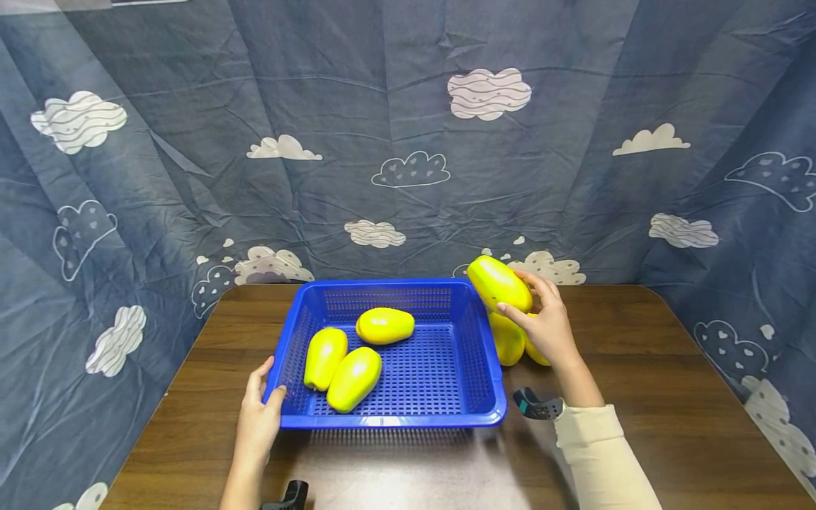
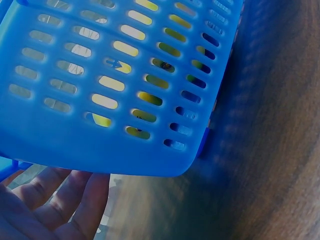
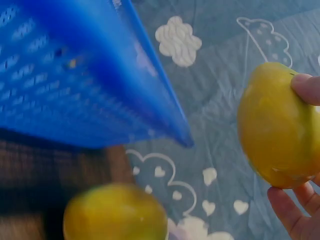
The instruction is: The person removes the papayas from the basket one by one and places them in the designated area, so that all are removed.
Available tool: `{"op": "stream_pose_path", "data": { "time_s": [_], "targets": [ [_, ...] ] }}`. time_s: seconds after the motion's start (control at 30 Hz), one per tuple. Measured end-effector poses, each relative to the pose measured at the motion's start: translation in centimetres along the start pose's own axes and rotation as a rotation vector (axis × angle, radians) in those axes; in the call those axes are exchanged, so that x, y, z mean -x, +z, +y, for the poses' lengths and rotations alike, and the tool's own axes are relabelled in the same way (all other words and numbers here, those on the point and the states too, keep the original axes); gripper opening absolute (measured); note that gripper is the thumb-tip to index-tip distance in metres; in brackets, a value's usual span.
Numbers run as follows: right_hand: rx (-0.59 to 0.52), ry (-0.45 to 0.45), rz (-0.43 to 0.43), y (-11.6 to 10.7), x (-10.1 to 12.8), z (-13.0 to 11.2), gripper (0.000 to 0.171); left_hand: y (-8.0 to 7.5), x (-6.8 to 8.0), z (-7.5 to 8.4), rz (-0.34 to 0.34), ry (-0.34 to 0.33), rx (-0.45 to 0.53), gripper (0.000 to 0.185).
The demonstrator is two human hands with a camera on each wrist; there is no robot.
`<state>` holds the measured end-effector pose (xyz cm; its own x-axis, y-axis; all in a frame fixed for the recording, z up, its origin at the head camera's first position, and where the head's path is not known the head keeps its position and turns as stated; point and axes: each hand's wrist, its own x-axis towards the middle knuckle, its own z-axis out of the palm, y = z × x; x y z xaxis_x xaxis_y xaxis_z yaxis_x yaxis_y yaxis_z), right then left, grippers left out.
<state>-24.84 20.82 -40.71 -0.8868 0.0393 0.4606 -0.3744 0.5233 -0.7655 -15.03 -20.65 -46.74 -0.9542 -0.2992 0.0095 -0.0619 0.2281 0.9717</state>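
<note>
A blue slotted basket (image 1: 487, 368) stands on the wooden table (image 1: 669, 368) and holds three yellow fruits (image 1: 384, 325). My left hand (image 1: 261, 414) rests against the basket's near left corner (image 2: 150, 160), thumb on the rim, fingers straight. My right hand (image 1: 550, 327) grips another yellow fruit (image 1: 499, 282) (image 3: 277, 125), lifted just above the basket's far right corner (image 3: 185, 140). Two more yellow fruits (image 1: 508, 340) lie on the table right of the basket, partly behind that hand; one (image 3: 115, 212) shows blurred in the right wrist view.
A blue cloth with white clouds (image 1: 408, 142) hangs behind and around the table. A wrist camera strap (image 1: 538, 405) sits on my right forearm. Bare wood lies in front of the basket and to its right.
</note>
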Motion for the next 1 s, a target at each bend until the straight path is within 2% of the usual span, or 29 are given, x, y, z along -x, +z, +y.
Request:
{"op": "stream_pose_path", "data": {
  "time_s": [0.33,0.5,0.67,1.0],
  "targets": [
    [0.084,0.042,0.12,-1.3,0.8,2.9,0.06,0.0,0.0,-0.2,0.007,0.01,0.01,0.05],
    [0.101,0.096,0.185,-2.1,1.4,4.4,0.061,-0.1,0.0,0.0,-0.016,-0.016,0.013,0.05],
    [0.138,0.176,0.237,-2.8,2.2,5.6,0.061,-0.1,-0.1,0.1,-0.039,-0.028,0.013,0.051],
    [0.175,0.351,0.304,-3.9,3.7,7.7,0.061,-0.1,-0.1,-0.1,-0.029,-0.022,0.015,0.051]
  ]
}}
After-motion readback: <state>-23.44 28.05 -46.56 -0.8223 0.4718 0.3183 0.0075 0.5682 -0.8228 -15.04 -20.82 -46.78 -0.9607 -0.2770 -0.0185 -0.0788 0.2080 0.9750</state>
